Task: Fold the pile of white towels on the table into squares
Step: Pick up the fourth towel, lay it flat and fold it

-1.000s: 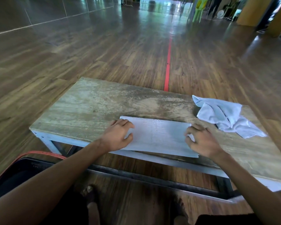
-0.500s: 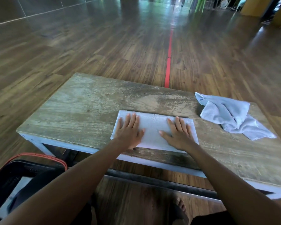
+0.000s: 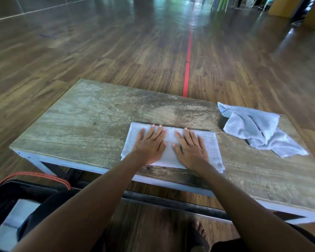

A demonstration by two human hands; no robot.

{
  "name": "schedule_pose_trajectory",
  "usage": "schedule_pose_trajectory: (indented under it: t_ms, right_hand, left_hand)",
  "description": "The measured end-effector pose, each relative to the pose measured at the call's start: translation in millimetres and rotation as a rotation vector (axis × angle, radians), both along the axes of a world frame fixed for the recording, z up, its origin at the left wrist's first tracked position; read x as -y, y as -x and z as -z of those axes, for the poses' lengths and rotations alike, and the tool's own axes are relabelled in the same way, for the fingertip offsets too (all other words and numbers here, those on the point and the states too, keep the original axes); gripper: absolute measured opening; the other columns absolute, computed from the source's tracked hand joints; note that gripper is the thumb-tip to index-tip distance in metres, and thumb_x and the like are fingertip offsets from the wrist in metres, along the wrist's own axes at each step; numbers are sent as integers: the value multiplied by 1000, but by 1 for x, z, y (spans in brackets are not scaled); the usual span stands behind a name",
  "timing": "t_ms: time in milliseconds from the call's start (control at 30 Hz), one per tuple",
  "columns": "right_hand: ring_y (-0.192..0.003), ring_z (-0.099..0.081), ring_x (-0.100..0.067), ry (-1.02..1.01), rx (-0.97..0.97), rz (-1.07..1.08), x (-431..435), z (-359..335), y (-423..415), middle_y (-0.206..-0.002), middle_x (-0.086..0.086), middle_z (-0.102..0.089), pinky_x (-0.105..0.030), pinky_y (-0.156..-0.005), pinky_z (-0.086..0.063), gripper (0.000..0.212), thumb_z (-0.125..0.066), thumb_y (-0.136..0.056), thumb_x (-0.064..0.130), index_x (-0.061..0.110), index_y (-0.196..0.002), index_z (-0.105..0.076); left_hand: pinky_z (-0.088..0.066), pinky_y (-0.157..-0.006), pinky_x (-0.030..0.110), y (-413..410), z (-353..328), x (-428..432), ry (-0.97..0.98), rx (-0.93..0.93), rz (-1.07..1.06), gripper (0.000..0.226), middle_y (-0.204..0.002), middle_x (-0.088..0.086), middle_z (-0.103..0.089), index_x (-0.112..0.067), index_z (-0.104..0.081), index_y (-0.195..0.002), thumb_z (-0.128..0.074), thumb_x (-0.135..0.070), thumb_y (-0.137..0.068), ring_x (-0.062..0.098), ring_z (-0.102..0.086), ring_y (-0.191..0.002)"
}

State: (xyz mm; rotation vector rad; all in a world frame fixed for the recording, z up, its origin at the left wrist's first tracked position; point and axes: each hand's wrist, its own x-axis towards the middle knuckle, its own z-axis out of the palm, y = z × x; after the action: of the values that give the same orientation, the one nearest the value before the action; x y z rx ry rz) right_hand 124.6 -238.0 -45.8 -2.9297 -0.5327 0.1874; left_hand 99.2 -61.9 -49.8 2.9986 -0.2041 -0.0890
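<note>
On table point(image 3: 80, 124), left hand point(image 3: 149, 144), right hand point(image 3: 191, 148) flat on folded towel point(image 3: 210, 142); basket point(image 3: 5, 193) holds white towel point(image 3: 16, 213).

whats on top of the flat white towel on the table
Both hands press flat on the white folded towel: left hand, right hand, fingers straight. Nothing else shows on it; the cloth beneath the palms is covered.

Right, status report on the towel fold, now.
Both open: left hand and right hand press flat on folded towel. Rectangle, not square yet. One crumpled towel apart at right, nothing blocking.
</note>
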Motion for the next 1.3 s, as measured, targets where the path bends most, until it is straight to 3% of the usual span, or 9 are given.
schedule_pose_trajectory:
  t_ms: [367, 500, 600, 700, 867, 967, 1033, 1133, 1300]
  right_hand:
    - [-145, 16, -11, 10, -55, 127, 66, -1, -3, -160, 2, 11, -37, -119, 6, 66, -11, -92, 64, 36, -150, 1]
    - [-145, 16, -12, 23, -106, 148, 73, -2, -10, -159, 1, 12, -38, -119, 7, 74, -12, -91, 65, 26, -152, 3]
    - [-147, 8, -19, 43, -100, 322, 70, -6, -20, -160, -6, 7, -43, -119, 5, 84, -11, -90, 67, 13, -152, 3]
    - [-146, -7, -26, 8, -20, 340, 54, -16, -30, -158, -12, -12, -46, -119, -1, 78, -18, -94, 61, 8, -150, -10]
    - [-137, -30, -32, 8, 59, 48, -1, -33, -46, -146, -11, -38, -44, -115, -14, 57, -33, -97, 48, 14, -143, -35]
    - [-131, -37, -27, -7, 49, -139, -48, -35, -52, -138, -5, -48, -40, -111, -20, 46, -40, -96, 44, 22, -136, -45]
    - [-129, -40, -21, -43, 33, -223, -77, -33, -56, -134, 0, -53, -40, -110, -17, 40, -42, -95, 41, 25, -131, -50]
    - [-128, -41, -16, -73, -1, -301, -112, -33, -63, -132, 5, -55, -39, -111, -14, 35, -45, -94, 36, 27, -127, -55]
    - [-113, -52, -14, -62, -113, -347, -145, -40, -79, -106, 8, -66, -37, -102, -20, 25, -52, -90, 35, 30, -111, -64]
  left_hand:
    - [3, -119, 45, 34, 2, -52, 61, -32, -160, 57, -159, -6, 10, -28, 5, -151, -8, -47, -99, 15, 11, -146]
    - [-1, -118, 45, 52, 3, -61, 98, -12, -208, 79, -160, -3, 6, -24, 2, -152, 11, -57, -80, 19, 5, -147]
    - [-7, -115, 45, 60, -1, -69, 81, -47, -221, 72, -160, 1, -2, -19, -2, -152, 1, -56, -91, 17, -1, -147]
    - [-16, -107, 44, 66, -12, -81, 33, -65, -208, 61, -158, -1, -15, -18, -7, -152, -12, -48, -98, 15, -15, -144]
    - [-41, -93, 45, 69, -34, -86, 138, -59, -260, 40, -124, 11, -51, -14, -44, -129, -39, -35, -96, 32, -49, -114]
    - [-43, -66, 34, 67, -34, -89, 224, -56, -260, 26, -100, 9, -56, -15, -54, -109, -45, -31, -91, 29, -59, -87]
    - [-36, -54, 28, 61, -31, -91, 275, -81, -288, 15, -86, 8, -60, -14, -54, -89, -49, -28, -87, 23, -57, -70]
    - [-33, -49, 27, 50, -34, -91, 363, -158, -363, 23, -64, 3, -54, -12, -50, -69, -61, -27, -83, 19, -51, -58]
    - [-24, -47, 27, 40, -38, -98, 492, -208, -445, 32, -53, 6, -39, -3, -54, -59, -64, -24, -81, 17, -36, -49]
